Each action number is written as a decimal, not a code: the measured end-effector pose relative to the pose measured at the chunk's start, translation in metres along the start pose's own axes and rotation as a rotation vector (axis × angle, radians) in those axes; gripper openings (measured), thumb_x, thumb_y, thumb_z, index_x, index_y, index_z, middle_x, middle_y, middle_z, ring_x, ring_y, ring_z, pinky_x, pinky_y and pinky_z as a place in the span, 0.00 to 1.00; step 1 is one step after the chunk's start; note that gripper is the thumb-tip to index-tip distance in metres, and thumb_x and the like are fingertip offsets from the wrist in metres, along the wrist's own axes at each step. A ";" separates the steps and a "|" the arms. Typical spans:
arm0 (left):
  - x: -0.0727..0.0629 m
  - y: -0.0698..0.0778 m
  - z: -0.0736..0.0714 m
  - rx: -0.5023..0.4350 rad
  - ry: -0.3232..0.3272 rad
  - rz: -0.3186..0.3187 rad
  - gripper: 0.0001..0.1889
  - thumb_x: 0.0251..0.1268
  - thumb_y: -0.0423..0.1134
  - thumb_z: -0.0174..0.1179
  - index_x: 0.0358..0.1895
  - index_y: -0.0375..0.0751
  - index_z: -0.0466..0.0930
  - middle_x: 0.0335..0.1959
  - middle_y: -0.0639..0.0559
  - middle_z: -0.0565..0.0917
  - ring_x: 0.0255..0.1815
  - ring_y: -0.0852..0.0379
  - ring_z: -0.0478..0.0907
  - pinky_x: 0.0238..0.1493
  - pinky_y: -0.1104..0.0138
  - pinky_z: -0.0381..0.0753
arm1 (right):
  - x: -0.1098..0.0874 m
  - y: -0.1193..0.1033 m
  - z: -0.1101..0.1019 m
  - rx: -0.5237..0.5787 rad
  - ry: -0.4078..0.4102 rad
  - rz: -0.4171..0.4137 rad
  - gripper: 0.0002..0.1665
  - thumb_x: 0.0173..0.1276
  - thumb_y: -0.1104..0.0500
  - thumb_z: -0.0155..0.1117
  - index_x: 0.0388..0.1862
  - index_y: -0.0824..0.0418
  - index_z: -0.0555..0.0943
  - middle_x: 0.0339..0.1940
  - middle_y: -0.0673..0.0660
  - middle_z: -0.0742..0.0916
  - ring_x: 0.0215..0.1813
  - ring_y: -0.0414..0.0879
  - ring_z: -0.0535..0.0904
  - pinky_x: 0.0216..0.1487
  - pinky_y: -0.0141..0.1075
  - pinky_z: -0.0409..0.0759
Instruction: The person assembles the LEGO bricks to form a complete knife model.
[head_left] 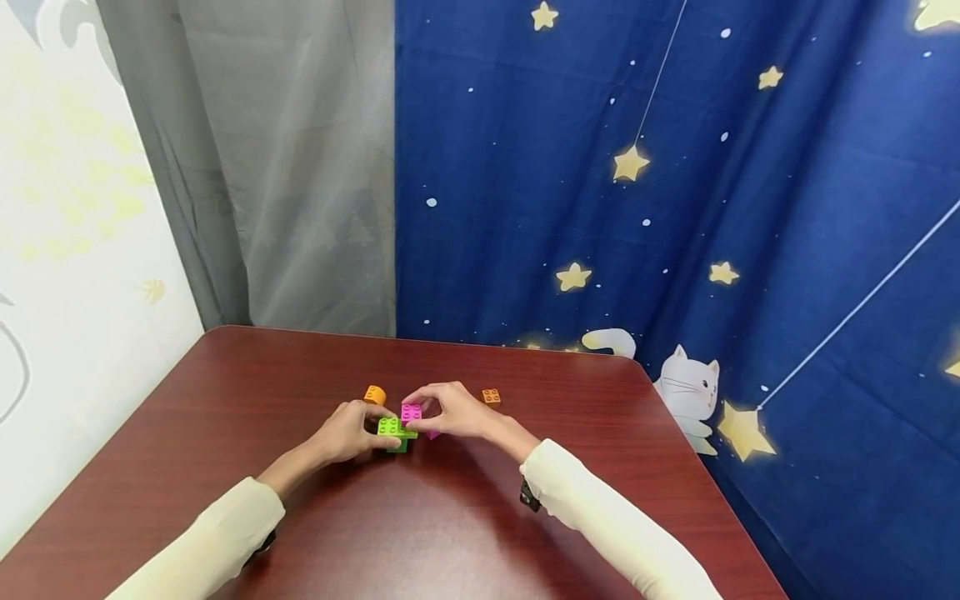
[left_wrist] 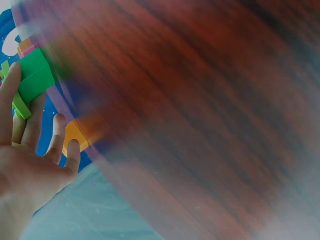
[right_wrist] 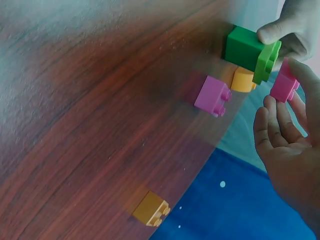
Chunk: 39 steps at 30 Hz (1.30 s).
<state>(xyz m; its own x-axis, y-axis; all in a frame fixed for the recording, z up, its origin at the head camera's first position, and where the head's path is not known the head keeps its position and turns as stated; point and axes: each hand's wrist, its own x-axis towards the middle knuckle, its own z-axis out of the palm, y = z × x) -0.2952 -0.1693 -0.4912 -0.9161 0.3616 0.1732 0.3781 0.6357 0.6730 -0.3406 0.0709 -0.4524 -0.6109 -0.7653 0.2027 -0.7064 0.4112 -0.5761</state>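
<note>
My left hand (head_left: 348, 433) grips a stack of toy building bricks on the table. Its lime green brick (head_left: 389, 426) sits on top of a darker green block (right_wrist: 243, 46). Between thumb and fingers, my right hand (head_left: 453, 411) pinches a pink brick (head_left: 411, 412). In the right wrist view this pink brick is held off the table, close beside the lime green brick; whether the two touch I cannot tell. A purple-pink brick (right_wrist: 212, 96) stands on the table near the green stack, mostly covered by my right hand in the head view.
Behind my left hand stands a yellow-orange brick (head_left: 375, 395) with a rounded side. An orange brick (head_left: 491, 396) lies beyond my right hand. The dark red wooden table (head_left: 300, 367) ends at a grey curtain (head_left: 322, 167) and a blue starry curtain (head_left: 510, 208).
</note>
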 end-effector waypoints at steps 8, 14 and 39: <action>0.000 -0.001 0.001 0.009 -0.003 0.009 0.17 0.55 0.51 0.80 0.43 0.46 0.90 0.35 0.58 0.86 0.36 0.57 0.78 0.43 0.60 0.81 | 0.004 -0.003 0.010 -0.047 -0.013 -0.012 0.22 0.67 0.56 0.78 0.58 0.59 0.86 0.44 0.52 0.91 0.43 0.43 0.88 0.44 0.30 0.84; 0.000 -0.002 0.002 0.004 -0.009 0.011 0.16 0.56 0.49 0.80 0.41 0.46 0.89 0.33 0.58 0.85 0.34 0.58 0.77 0.39 0.62 0.79 | 0.007 -0.005 0.014 -0.045 -0.018 -0.020 0.22 0.67 0.56 0.77 0.58 0.60 0.86 0.47 0.54 0.91 0.45 0.45 0.88 0.48 0.38 0.86; 0.002 -0.002 0.000 0.028 0.007 0.023 0.17 0.55 0.49 0.80 0.42 0.45 0.89 0.32 0.58 0.84 0.35 0.55 0.77 0.39 0.63 0.79 | 0.009 -0.002 0.021 -0.041 0.037 0.059 0.22 0.63 0.51 0.81 0.55 0.54 0.89 0.42 0.46 0.90 0.42 0.38 0.84 0.43 0.24 0.80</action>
<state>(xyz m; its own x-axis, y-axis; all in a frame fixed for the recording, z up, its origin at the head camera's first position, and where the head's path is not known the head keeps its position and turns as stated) -0.2976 -0.1695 -0.4924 -0.9082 0.3716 0.1928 0.4021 0.6464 0.6485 -0.3375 0.0524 -0.4666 -0.6640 -0.7207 0.1993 -0.6826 0.4754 -0.5551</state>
